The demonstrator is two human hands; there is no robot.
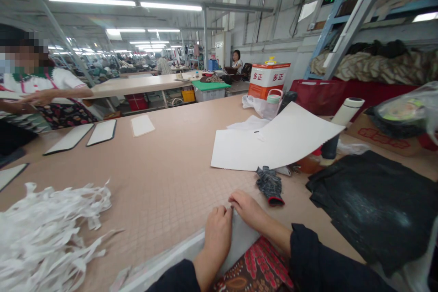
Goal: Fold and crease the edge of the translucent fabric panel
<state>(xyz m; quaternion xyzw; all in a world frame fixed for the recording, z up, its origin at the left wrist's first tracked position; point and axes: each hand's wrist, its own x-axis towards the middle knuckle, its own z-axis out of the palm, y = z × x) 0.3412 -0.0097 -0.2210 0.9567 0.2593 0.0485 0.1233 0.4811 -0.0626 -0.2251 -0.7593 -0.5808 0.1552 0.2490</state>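
Observation:
At the table's front edge my left hand [218,229] and my right hand [249,210] meet, fingers closed and fingertips almost touching. Both pinch the top edge of a light grey sheet [242,237], whose lower part hangs toward my patterned apron [262,267]. The exact grip is partly hidden behind the fingers. Just beyond my right hand lies a dark grey knitted glove [269,186] with a red cuff. Behind it, a large white sheet [260,146] curves upward at its right side.
White fabric strips [51,228] are heaped at left. Pale rectangular panels [101,132] lie along the far left edge, near a co-worker [44,86]. To the right are black sheets [376,205], a white bottle [352,108], and an orange-and-white can [268,80].

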